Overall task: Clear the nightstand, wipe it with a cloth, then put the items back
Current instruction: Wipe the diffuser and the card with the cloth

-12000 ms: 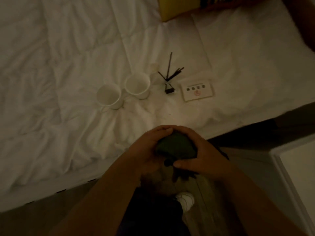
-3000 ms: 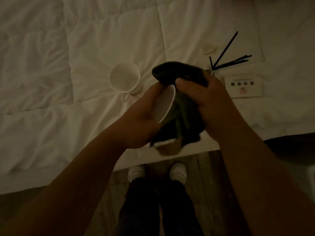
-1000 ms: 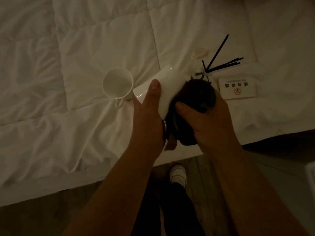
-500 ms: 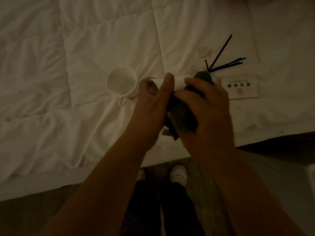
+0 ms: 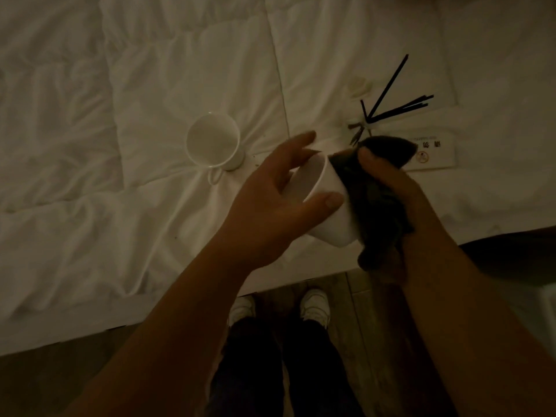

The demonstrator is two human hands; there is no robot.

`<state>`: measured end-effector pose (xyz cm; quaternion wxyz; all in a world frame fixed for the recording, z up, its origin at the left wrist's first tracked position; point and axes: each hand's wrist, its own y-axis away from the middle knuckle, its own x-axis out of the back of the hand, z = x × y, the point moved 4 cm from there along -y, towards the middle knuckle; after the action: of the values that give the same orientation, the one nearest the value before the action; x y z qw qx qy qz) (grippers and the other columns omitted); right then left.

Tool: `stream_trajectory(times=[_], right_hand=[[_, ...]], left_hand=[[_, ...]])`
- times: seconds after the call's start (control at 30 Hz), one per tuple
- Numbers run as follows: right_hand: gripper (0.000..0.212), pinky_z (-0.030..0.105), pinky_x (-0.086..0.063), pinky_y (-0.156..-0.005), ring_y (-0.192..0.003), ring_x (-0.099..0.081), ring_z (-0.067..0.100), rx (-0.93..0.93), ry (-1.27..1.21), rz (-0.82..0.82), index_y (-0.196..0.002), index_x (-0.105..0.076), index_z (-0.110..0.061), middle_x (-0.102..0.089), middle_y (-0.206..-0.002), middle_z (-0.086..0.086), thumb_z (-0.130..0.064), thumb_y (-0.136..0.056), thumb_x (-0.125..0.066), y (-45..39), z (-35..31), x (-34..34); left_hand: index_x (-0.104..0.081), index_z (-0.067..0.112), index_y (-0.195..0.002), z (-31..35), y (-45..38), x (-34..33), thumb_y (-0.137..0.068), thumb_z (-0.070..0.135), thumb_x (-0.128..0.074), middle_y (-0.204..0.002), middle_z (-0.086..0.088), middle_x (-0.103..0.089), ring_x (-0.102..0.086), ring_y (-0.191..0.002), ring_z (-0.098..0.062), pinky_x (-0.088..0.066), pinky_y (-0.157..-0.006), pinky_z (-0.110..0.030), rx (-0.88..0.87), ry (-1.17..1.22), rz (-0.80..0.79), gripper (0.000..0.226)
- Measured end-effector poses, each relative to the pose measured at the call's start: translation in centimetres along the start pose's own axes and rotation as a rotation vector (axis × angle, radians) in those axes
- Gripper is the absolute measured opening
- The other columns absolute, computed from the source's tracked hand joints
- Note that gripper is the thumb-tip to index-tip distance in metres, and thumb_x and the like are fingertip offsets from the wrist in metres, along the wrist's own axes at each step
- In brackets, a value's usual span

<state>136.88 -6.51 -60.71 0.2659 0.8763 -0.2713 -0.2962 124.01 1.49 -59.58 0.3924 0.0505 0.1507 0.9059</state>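
Observation:
My left hand [image 5: 270, 194] holds a white mug [image 5: 328, 215] tilted on its side above the bed's edge, thumb on its wall and fingers over the rim. My right hand [image 5: 391, 194] grips a dark cloth [image 5: 376, 188] pressed against the mug's outer side. A second white mug [image 5: 212, 141] stands upright on the white duvet [image 5: 120, 115], to the left of my hands. A reed diffuser with black sticks [image 5: 388, 100] lies on the duvet beyond my right hand. A white card [image 5: 436, 155] sits beside it, partly hidden by the cloth.
The bed's edge runs across the lower half of the view, with wooden floor [image 5: 45, 383] below it. My legs and white shoes [image 5: 316, 307] stand close to the bed. A pale furniture corner [image 5: 549, 302] shows at the right edge.
The mug has turned in my left hand so its rim faces left and its base points down. The cloth has shifted from the mug's top to its right side.

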Motion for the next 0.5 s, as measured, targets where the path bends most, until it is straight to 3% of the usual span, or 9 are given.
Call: stream_trajectory(times=[0.07,0.17,0.27,0.33,0.4,0.43,0.5], right_hand=[[0.026,0.032,-0.057,-0.066,-0.09,-0.071,0.02,-0.063,-0.17,-0.03,-0.091,-0.078,-0.025,-0.074,-0.098,0.003,-0.04,-0.074,-0.066,0.7,1.5,0.4],[0.026,0.035,-0.057,-0.069,-0.098,-0.069,0.024,0.007,-0.238,0.05,-0.094,-0.077,-0.026,-0.073,-0.103,0.005,-0.033,-0.07,-0.07,1.2,3.0,1.1],[0.038,0.034,-0.057,-0.068,-0.101,-0.067,0.025,0.174,-0.156,0.194,-0.102,-0.071,-0.028,-0.071,-0.107,0.004,-0.036,-0.066,-0.075,1.5,3.7,1.4],[0.058,0.04,-0.056,-0.066,-0.103,-0.065,0.035,0.243,-0.027,0.245,-0.12,-0.058,-0.03,-0.064,-0.119,0.012,-0.042,-0.067,-0.078,1.8,3.7,1.3],[0.081,0.048,-0.055,-0.071,-0.103,-0.063,0.039,0.218,0.117,0.292,-0.128,-0.05,-0.029,-0.06,-0.121,0.016,-0.058,-0.059,-0.08,1.9,3.8,0.8],[0.089,0.049,-0.055,-0.075,-0.104,-0.063,0.038,0.213,0.17,0.319,-0.129,-0.05,-0.022,-0.06,-0.12,0.016,-0.062,-0.055,-0.08,2.0,3.9,0.7],[0.084,0.036,-0.055,-0.081,-0.106,-0.063,0.024,0.328,0.21,0.355,-0.129,-0.05,-0.012,-0.061,-0.119,0.009,-0.052,-0.061,-0.077,2.7,3.3,0.4]], left_hand=[[-0.041,0.039,-0.135,0.2,-0.2,0.3,-0.064,0.049,-0.075,-0.13,0.011,-0.052,-0.058,-0.112,-0.008,-0.056,-0.082,-0.032,-0.027,-0.042,0.049,0.08],[-0.033,0.048,-0.137,-0.3,-0.9,0.5,-0.056,0.065,-0.075,-0.126,0.013,-0.048,-0.055,-0.108,-0.003,-0.055,-0.079,-0.025,0.098,-0.15,0.097,0.093],[-0.028,0.034,-0.143,-1.4,-0.6,-0.7,-0.053,0.07,-0.07,-0.111,0.018,-0.052,-0.057,-0.095,0.007,-0.051,-0.07,-0.011,0.226,-0.037,0.105,0.106],[-0.023,0.033,-0.146,-2.3,0.0,-1.7,-0.058,0.059,-0.078,-0.118,0.015,-0.051,-0.057,-0.101,0.0,-0.055,-0.082,-0.023,0.268,0.162,0.178,0.107],[-0.018,0.034,-0.146,-2.9,0.3,-1.6,-0.06,0.034,-0.084,-0.117,0.022,-0.052,-0.06,-0.104,-0.003,-0.056,-0.086,-0.032,0.205,0.284,0.275,0.109],[-0.018,0.032,-0.146,-2.8,0.4,-1.2,-0.059,0.026,-0.085,-0.117,0.024,-0.053,-0.06,-0.105,0.001,-0.055,-0.085,-0.028,0.144,0.254,0.292,0.11],[-0.025,0.019,-0.141,-2.0,0.3,-0.2,-0.059,0.02,-0.089,-0.125,0.012,-0.051,-0.056,-0.111,0.001,-0.052,-0.084,-0.019,0.0,0.072,0.27,0.104]])
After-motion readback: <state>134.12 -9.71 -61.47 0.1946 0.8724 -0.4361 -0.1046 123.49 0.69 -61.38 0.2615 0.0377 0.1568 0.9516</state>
